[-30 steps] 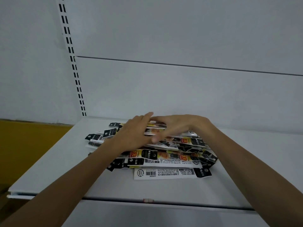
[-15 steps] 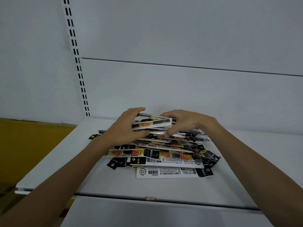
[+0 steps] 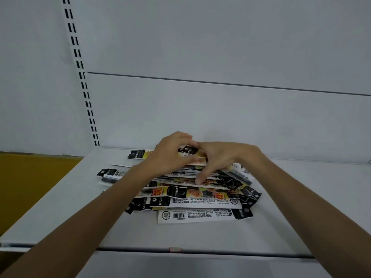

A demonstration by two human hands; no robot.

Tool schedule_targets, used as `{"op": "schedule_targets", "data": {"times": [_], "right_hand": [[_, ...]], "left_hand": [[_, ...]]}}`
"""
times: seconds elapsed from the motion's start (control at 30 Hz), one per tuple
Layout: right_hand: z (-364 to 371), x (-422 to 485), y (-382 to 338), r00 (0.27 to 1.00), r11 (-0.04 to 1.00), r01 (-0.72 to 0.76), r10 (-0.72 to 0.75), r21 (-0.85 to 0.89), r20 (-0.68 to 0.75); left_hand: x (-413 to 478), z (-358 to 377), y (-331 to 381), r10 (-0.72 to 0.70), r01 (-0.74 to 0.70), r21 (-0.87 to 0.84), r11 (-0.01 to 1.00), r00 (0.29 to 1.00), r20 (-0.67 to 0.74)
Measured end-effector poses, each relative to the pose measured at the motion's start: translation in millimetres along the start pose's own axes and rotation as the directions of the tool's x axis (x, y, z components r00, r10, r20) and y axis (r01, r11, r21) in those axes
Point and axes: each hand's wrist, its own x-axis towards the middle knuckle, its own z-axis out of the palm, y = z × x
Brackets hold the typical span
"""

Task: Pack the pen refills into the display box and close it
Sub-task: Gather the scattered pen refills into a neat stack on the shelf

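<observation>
The pen refill packs (image 3: 192,195) lie in a messy pile on the white shelf (image 3: 70,207), right in front of you and close to the back wall (image 3: 200,109). Most packs lie long-ways from your left to your right, so their short ends point out to the sides. Your left hand (image 3: 170,155) sits on the left top of the pile, and your fingers curl around the end of a small bunch of packs (image 3: 192,155) held just above the rest. Your right hand (image 3: 224,157) meets it from the right, pinching the same bunch, with one finger reaching down to touch a pack lower in the pile. So both hands are grasping that top bunch, one at each side, and both are about as near to it. A few packs (image 3: 112,175) have slid out to the left, beside your left arm, and one white pack (image 3: 204,215) lies nearest you at the front. You cannot see the display box from here, so I think you are gathering packs first, and will need to find the box before they can go in.
</observation>
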Motion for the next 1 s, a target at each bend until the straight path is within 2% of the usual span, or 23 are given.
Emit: {"op": "schedule_targets", "data": {"times": [0.07, 0.13, 0.17, 0.23, 0.3, 0.4, 0.47, 0.5, 0.57, 0.63, 0.67, 0.73, 0.8, 0.87, 0.93, 1.0], "right_hand": [[8, 8, 0, 1.000, 1.000, -0.003, 0.003, -0.005, -0.012], [4, 9, 5, 0.998, 1.000, -0.001, 0.003, 0.027, -0.068], [1, 9, 7, 0.994, 0.999, 0.012, -0.009, 0.031, -0.108], [-4, 12, 10, 0.983, 0.999, 0.040, -0.036, 0.015, -0.179], [-7, 16, 12, 0.977, 0.998, 0.057, -0.052, 0.015, -0.205], [-11, 22, 18, 0.973, 0.991, 0.074, -0.047, 0.114, -0.224], [-11, 23, 18, 0.971, 0.982, 0.076, -0.033, 0.174, -0.235], [-10, 23, 18, 0.973, 0.982, 0.069, -0.027, 0.175, -0.231], [-5, 26, 17, 0.977, 0.988, 0.056, -0.024, 0.145, -0.212], [-1, 24, 16, 0.982, 0.990, 0.048, -0.022, 0.134, -0.190], [-1, 23, 16, 0.982, 0.990, 0.045, -0.020, 0.133, -0.187], [0, 21, 13, 0.987, 0.994, 0.030, -0.012, 0.110, -0.162], [4, 21, 6, 0.997, 0.994, 0.011, -0.003, 0.108, -0.076], [12, 23, -2, 1.000, 1.000, 0.012, -0.011, 0.025, -0.011], [14, 23, -7, 0.999, 0.998, 0.028, -0.030, -0.051, -0.033], [11, 22, -6, 0.993, 0.997, 0.032, -0.039, -0.063, -0.114]], "left_hand": [[-2, -8, 5, 0.019, -0.024, -0.025, 0.999, 0.977, -0.212], [-6, -23, -4, -0.069, 0.067, -0.020, 0.998, 0.949, -0.308], [-10, -30, -15, -0.154, 0.159, -0.005, 0.987, 0.950, -0.273], [-19, -39, -32, -0.355, 0.358, 0.009, 0.934, 0.928, -0.113], [-33, -42, -39, -0.461, 0.461, -0.027, 0.887, 0.887, 0.005], [-49, -40, -39, -0.473, 0.476, -0.144, 0.867, 0.879, 0.059], [-54, -39, -36, -0.440, 0.450, -0.137, 0.882, 0.893, 0.097], [-57, -39, -35, -0.425, 0.435, -0.081, 0.897, 0.898, 0.111], [-61, -41, -38, -0.423, 0.401, 0.184, 0.898, 0.900, 0.107], [-68, -46, -46, -0.469, 0.368, 0.510, 0.777, 0.880, 0.079], [-73, -50, -50, -0.485, 0.360, 0.578, 0.732, 0.872, 0.071], [-80, -53, -59, -0.461, 0.361, 0.528, 0.768, 0.885, 0.065], [-82, -50, -64, -0.367, 0.310, 0.450, 0.838, 0.929, 0.044], [-78, -44, -65, -0.267, 0.246, 0.371, 0.896, 0.964, 0.008], [-71, -41, -59, -0.240, 0.237, 0.239, 0.942, 0.971, -0.019], [-64, -38, -53, -0.244, 0.249, 0.134, 0.959, 0.968, -0.054]]}}
